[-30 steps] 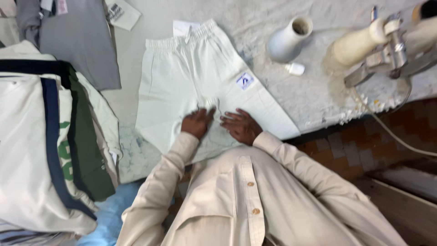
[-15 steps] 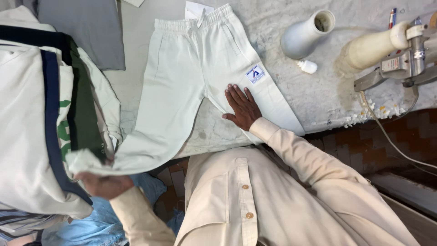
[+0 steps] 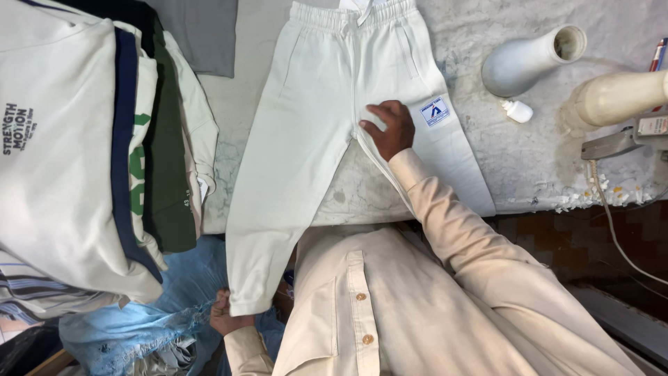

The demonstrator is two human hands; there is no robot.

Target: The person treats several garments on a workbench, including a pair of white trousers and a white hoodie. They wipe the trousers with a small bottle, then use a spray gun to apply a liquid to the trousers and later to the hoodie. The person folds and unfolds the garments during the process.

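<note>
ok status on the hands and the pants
Right hand flat on the pants at the crotch. Left hand grips the left leg cuff, pulled off the table edge. Stack of clothes alongside, not touching.

This looked like a garment workshop. A stack of folded clothes point(image 3: 104, 153) sat at one side of a worn, stained tabletop point(image 3: 529, 167), pale trousers point(image 3: 327, 125) lay spread flat on it, and a large thread cone point(image 3: 532, 63) stood beside an ironing or sewing machine point(image 3: 619, 104).
</note>
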